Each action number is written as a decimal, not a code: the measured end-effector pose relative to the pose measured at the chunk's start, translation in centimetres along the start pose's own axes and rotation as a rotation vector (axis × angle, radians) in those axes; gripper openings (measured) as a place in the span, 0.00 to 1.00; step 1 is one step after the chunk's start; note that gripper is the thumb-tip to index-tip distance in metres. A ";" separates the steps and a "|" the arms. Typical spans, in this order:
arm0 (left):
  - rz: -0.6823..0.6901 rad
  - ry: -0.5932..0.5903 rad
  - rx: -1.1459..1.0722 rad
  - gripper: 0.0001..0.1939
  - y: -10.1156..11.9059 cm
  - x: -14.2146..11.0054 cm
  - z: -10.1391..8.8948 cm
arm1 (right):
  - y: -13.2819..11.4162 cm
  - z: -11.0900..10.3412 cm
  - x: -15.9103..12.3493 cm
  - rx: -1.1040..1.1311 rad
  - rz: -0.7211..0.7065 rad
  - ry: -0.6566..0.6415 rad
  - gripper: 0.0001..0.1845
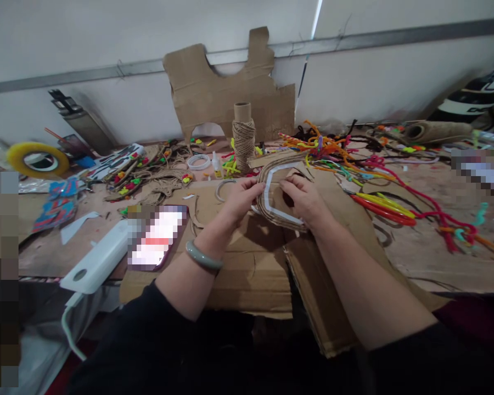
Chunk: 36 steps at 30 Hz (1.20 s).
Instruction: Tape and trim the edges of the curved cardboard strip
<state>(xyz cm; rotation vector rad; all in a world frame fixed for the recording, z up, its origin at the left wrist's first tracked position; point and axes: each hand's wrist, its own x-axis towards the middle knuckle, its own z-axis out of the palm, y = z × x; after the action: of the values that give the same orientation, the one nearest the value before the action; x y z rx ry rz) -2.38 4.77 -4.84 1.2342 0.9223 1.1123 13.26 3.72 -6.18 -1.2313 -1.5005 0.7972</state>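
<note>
A rounded band of brown twine rows (pixel 262 202) with a white strip along its inner side lies over cardboard, in the middle of the view. My left hand (pixel 245 198) closes on its left edge, thumb on top. My right hand (pixel 299 195) is inside the curve, its fingertips pinched together; whatever they hold is too small or hidden to tell. The lower end of the band runs under the right hand. Beneath both hands is a cardboard sheet (pixel 247 274). Behind them stands a cone of twine (pixel 243 137), with a small glue bottle (pixel 216 164) to its left.
A phone (pixel 158 236) and a white power strip (pixel 101 260) lie at left, beyond them a yellow tape roll (pixel 14 159). Colourful cords (pixel 389 208) spread across the right. A cut cardboard panel (pixel 230 90) leans on the wall. Twine pieces (pixel 160 184) are heaped at back left.
</note>
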 end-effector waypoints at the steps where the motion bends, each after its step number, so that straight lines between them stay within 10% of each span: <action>1: -0.008 0.040 -0.021 0.07 0.1 0.1 -0.1 | -0.3 -0.1 0.0 0.054 0.024 0.041 0.11; 9: 0.004 0.314 -0.247 0.09 0.4 1.1 -1.3 | -0.7 -0.5 0.0 0.075 -0.023 0.223 0.15; 21: -0.143 0.137 -0.288 0.07 0.8 0.1 -0.3 | -0.5 0.2 0.2 0.421 0.051 0.157 0.18; 29: -0.109 0.035 -0.191 0.09 0.2 -0.2 0.0 | 0.6 -0.6 0.3 -0.123 -0.308 0.548 0.16; 36: -0.068 -0.063 -0.124 0.17 -0.5 -0.2 0.4 | -0.8 0.2 -0.9 -0.648 -0.598 0.392 0.06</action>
<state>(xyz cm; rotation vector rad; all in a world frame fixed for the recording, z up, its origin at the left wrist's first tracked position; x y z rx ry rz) -1.95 4.51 -5.24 1.1224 0.8299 1.0550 12.78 2.64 -5.73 -1.1872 -1.7077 -0.3409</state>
